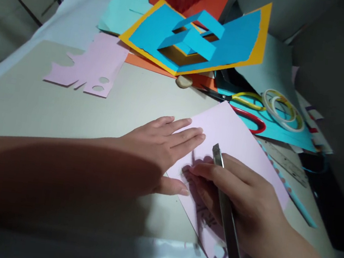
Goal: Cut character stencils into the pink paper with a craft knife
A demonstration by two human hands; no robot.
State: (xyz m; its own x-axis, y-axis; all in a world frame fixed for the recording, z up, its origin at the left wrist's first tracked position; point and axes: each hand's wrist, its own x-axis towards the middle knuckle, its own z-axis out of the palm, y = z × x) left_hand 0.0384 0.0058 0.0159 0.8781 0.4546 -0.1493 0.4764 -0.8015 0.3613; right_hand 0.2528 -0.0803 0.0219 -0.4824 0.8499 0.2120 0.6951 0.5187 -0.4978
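On a pale worktop (pixel 60 108), seen from above, a pink sheet (pixel 240 140) lies aslant right of the middle, its lowest corner reaching the near edge. The left hand (pixel 157 142) is spread palm-down across the sheet's left edge, thumb held apart from the fingers. The right hand (pixel 246 193) grips a slim metal tool (pixel 226 221) — seemingly a craft knife — with its fingertips lowered to the sheet; whether they also pinch something small, I cannot tell. The work looks partly done: a round hole (pixel 219 252) and some dark marks show near the close corner, while the broad far part appears plain and untouched. How much is left cannot be judged. Toward the worktop's far edge are a cut pink scrap (pixel 94 59), a blue-and-yellow folded card (pixel 153 27) and scissors (pixel 248 105).
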